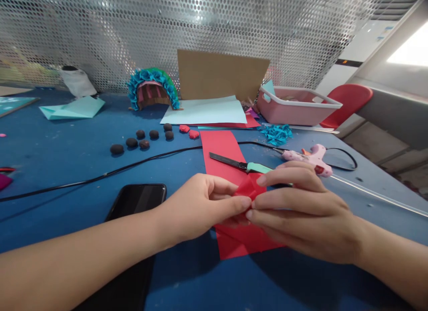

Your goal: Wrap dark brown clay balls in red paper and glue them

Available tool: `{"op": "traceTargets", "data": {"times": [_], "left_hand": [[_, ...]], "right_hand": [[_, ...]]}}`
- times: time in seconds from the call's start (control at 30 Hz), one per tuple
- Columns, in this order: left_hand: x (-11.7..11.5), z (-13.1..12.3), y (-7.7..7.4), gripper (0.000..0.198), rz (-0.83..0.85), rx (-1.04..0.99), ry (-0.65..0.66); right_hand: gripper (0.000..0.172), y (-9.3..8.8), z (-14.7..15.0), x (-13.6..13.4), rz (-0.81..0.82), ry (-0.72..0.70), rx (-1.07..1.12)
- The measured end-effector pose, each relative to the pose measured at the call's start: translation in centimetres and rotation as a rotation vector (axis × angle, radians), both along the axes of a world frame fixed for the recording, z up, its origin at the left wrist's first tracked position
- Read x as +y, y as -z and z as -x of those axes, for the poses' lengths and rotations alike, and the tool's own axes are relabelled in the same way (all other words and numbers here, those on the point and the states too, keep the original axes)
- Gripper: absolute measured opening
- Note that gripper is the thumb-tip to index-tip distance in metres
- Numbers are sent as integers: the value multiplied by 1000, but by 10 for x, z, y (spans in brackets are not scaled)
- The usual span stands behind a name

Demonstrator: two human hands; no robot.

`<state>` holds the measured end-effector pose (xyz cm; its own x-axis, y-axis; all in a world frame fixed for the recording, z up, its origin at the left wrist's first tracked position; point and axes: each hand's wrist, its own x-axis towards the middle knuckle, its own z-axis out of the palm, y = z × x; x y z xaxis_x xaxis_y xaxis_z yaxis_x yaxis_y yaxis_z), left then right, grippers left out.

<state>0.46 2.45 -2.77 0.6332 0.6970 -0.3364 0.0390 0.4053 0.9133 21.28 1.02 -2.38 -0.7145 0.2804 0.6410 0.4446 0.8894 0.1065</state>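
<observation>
A small piece of red paper (pixel 248 188), creased and folded, is pinched between my two hands. My left hand (pixel 207 204) is closed on it from the left, thumb on top. From the right, the fingertips of my right hand (pixel 301 208) press the paper's other side; whether something is wrapped inside is hidden. Beneath lies a red paper strip (pixel 219 146) on the blue table. Scissors (pixel 230 161) with dark blades and a mint handle rest on that strip, partly behind my right hand. Two small red-wrapped lumps (pixel 193 134) sit beside several dark round pebbles (pixel 131 143).
A black phone (pixel 140 199) lies under my left forearm. A black cable (pixel 150 159) crosses to a pink glue gun (pixel 309 158). Farther back are a blue-fringed arch (pixel 152 74), pale paper sheets (pixel 207 110), cardboard (pixel 220 74), crumpled blue paper (pixel 277 134) and a pink basket (pixel 294 111).
</observation>
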Motion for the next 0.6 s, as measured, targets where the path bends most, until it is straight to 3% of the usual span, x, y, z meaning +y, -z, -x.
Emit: {"op": "traceTargets", "data": {"times": [0.2, 0.3, 0.4, 0.47, 0.6], "left_hand": [[-5, 3, 2, 25, -402, 224, 116], [-7, 6, 2, 28, -736, 293, 213], [-8, 8, 1, 26, -1013, 253, 274], [-9, 8, 2, 23, -972, 223, 253], [-6, 5, 1, 17, -445, 103, 52]], "right_hand": [[11, 10, 2, -2, 340, 131, 78], [45, 16, 4, -4, 507, 227, 145], [72, 23, 7, -5, 663, 235, 229], [77, 25, 8, -4, 680, 239, 265], [63, 17, 4, 1, 358, 128, 300]]}}
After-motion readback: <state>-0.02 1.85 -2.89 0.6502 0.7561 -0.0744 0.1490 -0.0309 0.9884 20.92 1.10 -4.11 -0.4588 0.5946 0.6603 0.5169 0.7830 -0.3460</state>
